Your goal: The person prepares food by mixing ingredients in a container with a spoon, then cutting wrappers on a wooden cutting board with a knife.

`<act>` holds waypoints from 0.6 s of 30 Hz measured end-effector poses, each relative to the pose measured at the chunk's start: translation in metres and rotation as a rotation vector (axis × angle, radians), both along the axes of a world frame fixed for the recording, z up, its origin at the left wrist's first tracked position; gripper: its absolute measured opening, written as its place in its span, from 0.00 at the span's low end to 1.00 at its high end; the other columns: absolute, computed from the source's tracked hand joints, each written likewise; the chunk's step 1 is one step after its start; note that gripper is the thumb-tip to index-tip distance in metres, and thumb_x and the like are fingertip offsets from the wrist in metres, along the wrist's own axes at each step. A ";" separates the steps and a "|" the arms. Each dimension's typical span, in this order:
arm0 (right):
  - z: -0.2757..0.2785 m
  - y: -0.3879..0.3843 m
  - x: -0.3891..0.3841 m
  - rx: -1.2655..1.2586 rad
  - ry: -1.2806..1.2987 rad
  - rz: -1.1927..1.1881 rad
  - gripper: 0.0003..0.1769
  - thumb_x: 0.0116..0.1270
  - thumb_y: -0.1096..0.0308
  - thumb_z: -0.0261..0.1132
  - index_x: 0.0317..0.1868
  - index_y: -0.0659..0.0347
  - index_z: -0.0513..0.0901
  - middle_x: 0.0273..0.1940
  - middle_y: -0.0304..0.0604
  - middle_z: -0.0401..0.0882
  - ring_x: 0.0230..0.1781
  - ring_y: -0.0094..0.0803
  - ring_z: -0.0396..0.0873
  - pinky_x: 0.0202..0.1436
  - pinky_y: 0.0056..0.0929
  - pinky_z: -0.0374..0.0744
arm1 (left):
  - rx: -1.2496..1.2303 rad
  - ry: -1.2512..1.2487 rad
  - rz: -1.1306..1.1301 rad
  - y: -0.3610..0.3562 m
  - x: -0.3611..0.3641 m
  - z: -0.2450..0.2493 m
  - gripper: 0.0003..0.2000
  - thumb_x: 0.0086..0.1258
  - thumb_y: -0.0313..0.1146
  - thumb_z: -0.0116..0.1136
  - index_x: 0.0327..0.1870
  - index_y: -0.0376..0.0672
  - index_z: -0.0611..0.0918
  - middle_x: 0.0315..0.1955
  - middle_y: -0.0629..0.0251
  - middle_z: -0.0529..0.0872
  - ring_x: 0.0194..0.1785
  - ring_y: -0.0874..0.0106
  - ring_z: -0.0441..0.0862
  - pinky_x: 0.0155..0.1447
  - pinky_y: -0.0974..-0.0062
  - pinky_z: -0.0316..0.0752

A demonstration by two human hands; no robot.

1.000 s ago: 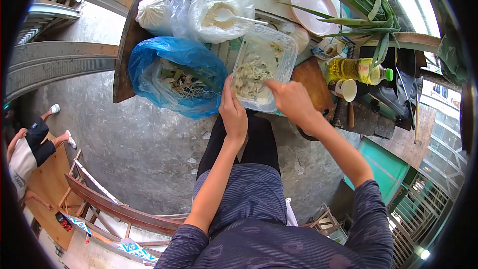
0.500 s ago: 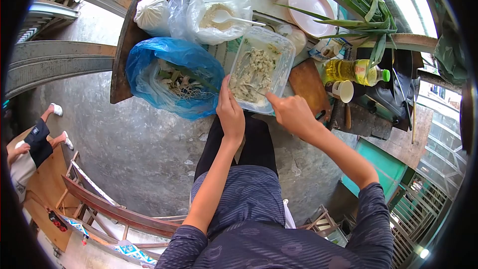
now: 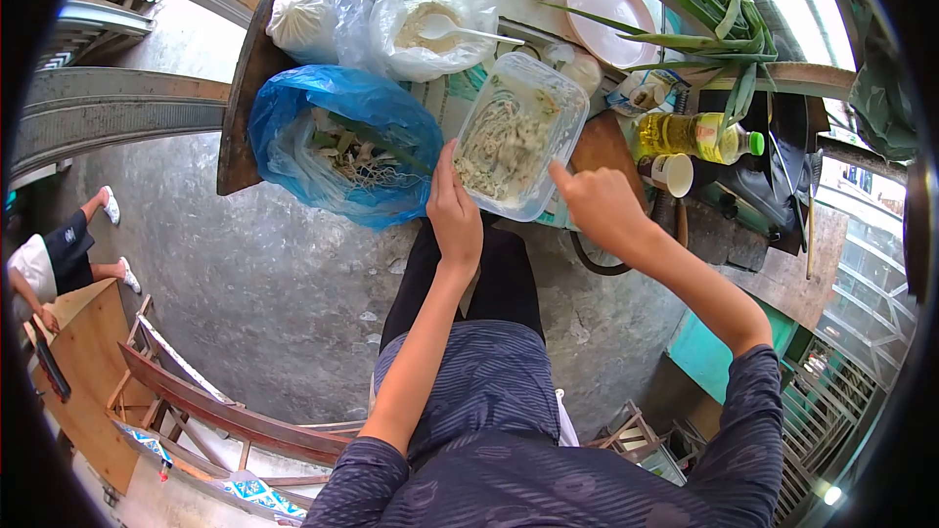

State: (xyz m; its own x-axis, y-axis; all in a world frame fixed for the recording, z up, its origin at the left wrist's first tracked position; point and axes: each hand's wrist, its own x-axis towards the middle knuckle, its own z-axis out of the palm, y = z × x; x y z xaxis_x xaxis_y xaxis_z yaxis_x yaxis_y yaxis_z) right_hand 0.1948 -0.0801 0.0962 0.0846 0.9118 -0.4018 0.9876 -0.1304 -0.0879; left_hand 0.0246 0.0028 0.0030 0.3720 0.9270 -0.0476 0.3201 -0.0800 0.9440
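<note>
head camera view: a rectangular clear plastic container (image 3: 566, 149) sits near the table edge, right before the person's lap, tilted slightly in the picture, with a pale, lumpy mixture flecked with green (image 3: 502, 144) inside. the left hand (image 3: 457, 222) is open, its straight fingers laid against the container's left wall. the right hand (image 3: 608, 207) is by the container's lower right rim, fingers curled in; blur hides the spot, so i cannot tell whether it grips a utensil.

just left of the container, a blue plastic bag (image 3: 286, 142) gapes around green leaf scraps and stringy roots (image 3: 360, 164). behind it, a clear plastic bag (image 3: 468, 2) holds pale powder, with a white plastic spoon (image 3: 452, 30) resting on it, beside a bulging white bag (image 3: 301, 23).

to the right are a wooden board (image 3: 601, 147), a paper cup (image 3: 675, 175), a green-capped bottle of yellow oil (image 3: 693, 136) on its side, a pale pink plate (image 3: 612, 18) and long green onion leaves (image 3: 722, 24). another person (image 3: 61, 262) is at the far left.
</note>
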 end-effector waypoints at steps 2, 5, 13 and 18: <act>0.005 0.009 0.003 -0.023 0.020 0.016 0.17 0.58 0.75 0.59 0.50 0.62 0.77 0.20 0.51 0.79 0.22 0.48 0.82 0.28 0.45 0.79 | 0.007 0.005 -0.003 -0.001 -0.001 -0.001 0.19 0.76 0.19 0.40 0.66 0.34 0.71 0.59 0.45 0.79 0.61 0.47 0.76 0.60 0.60 0.74; -0.008 0.026 0.020 0.053 -0.042 0.000 0.17 0.57 0.74 0.61 0.48 0.63 0.76 0.21 0.50 0.80 0.23 0.48 0.82 0.28 0.44 0.79 | 0.051 -0.001 0.044 -0.004 0.000 -0.005 0.17 0.80 0.24 0.38 0.65 0.35 0.73 0.56 0.48 0.82 0.58 0.52 0.80 0.58 0.66 0.73; -0.010 0.028 0.028 0.024 -0.234 0.021 0.16 0.57 0.75 0.61 0.47 0.67 0.75 0.22 0.49 0.80 0.23 0.46 0.83 0.27 0.41 0.80 | 0.047 0.014 0.105 -0.007 0.004 -0.005 0.17 0.79 0.23 0.38 0.65 0.34 0.72 0.56 0.47 0.82 0.58 0.52 0.80 0.58 0.64 0.73; 0.016 0.000 -0.020 -0.021 -0.009 0.077 0.16 0.56 0.75 0.61 0.46 0.67 0.75 0.20 0.49 0.80 0.23 0.46 0.83 0.27 0.41 0.79 | 0.076 0.013 0.146 -0.011 0.007 -0.002 0.17 0.79 0.23 0.38 0.64 0.34 0.73 0.56 0.47 0.82 0.58 0.52 0.80 0.58 0.64 0.73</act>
